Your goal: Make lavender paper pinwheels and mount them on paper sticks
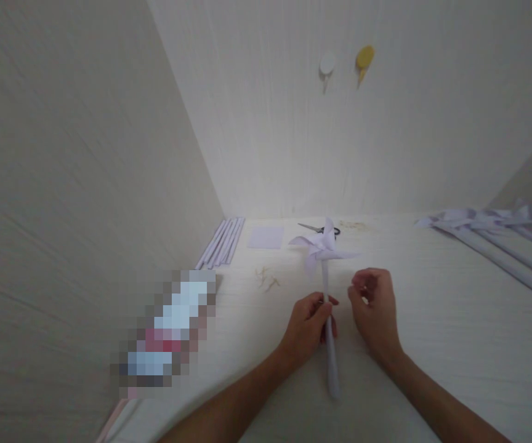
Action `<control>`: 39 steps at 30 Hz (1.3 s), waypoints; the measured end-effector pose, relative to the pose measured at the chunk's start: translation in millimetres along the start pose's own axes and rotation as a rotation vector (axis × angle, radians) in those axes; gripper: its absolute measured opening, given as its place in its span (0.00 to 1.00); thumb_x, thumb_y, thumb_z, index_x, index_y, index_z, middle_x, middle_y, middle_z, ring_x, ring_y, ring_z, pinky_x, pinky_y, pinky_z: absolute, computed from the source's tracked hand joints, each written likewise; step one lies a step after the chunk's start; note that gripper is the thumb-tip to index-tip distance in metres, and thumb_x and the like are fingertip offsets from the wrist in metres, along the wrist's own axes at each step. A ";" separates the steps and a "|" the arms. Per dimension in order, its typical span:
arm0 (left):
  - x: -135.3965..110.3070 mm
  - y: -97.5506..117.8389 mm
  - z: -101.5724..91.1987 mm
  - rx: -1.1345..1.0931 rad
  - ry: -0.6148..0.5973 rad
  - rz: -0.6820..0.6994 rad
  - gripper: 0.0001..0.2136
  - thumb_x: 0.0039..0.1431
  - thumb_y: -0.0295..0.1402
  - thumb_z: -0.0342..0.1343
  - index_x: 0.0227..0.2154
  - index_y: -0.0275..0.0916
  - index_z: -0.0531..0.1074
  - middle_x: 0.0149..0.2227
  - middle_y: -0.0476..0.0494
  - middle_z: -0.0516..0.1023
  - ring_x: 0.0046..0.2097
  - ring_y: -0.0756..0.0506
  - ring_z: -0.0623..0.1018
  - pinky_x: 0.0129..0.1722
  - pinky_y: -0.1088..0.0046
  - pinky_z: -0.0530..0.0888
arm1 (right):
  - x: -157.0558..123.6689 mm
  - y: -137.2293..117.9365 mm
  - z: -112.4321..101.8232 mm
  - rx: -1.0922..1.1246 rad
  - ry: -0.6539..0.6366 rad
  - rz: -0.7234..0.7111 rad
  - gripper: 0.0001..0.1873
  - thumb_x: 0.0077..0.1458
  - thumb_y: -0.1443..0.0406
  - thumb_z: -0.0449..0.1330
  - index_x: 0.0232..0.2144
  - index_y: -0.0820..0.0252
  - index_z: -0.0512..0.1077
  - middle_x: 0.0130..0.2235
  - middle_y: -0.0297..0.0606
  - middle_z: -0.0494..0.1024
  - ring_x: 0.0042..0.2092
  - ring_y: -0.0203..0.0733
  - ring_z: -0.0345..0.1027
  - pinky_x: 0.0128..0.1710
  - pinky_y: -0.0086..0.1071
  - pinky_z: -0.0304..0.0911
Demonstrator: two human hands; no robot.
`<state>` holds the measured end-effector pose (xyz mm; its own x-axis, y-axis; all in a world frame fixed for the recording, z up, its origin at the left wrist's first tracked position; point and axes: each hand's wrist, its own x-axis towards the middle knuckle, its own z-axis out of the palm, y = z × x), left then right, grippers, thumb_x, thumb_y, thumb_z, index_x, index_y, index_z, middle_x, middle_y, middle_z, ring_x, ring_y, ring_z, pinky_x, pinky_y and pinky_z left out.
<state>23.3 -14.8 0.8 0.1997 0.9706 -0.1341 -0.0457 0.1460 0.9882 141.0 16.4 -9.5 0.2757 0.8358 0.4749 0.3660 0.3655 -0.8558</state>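
Just beyond the left hand (311,320), clamped on the stick (332,363), pinwheel blades (324,247); right hand (377,314) nearby, grip unclear.

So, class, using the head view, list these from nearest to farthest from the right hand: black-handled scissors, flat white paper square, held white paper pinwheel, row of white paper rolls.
1. Pinwheel, in the left hand.
2. Scissors, behind its blades.
3. Paper square, left of the scissors.
4. Paper rolls, left of the square.

Dim greyish light, left wall (63,154) in deeper shade, slight softness, blocky pixelation at lower left.
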 end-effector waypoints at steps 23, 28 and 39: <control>-0.1 -0.2 1.5 0.099 0.012 0.038 0.09 0.50 0.34 0.46 0.30 0.34 0.67 0.13 0.55 0.62 0.15 0.56 0.59 0.16 0.80 0.56 | 6.6 1.1 -7.6 -0.038 0.021 0.034 0.19 0.44 0.70 0.51 0.42 0.61 0.65 0.33 0.39 0.70 0.30 0.37 0.64 0.22 0.29 0.60; 0.1 0.6 1.4 0.087 0.042 0.038 0.08 0.50 0.33 0.46 0.29 0.33 0.67 0.13 0.55 0.62 0.15 0.56 0.59 0.15 0.81 0.56 | 5.3 0.9 -8.0 -0.048 0.012 0.015 0.20 0.44 0.71 0.51 0.42 0.61 0.66 0.33 0.39 0.70 0.31 0.38 0.65 0.21 0.28 0.60; 0.7 2.9 2.9 0.049 0.084 0.010 0.08 0.51 0.33 0.46 0.30 0.34 0.66 0.13 0.54 0.63 0.14 0.56 0.60 0.13 0.82 0.57 | 2.7 -2.7 -5.2 -0.106 -0.076 -0.145 0.18 0.45 0.73 0.49 0.40 0.61 0.67 0.33 0.38 0.71 0.32 0.37 0.66 0.26 0.29 0.63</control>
<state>26.2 -14.3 3.8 0.1162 0.9850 -0.1277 0.0007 0.1285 0.9917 145.4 15.4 -4.9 0.1463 0.8075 0.5714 0.4897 0.4428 -0.7511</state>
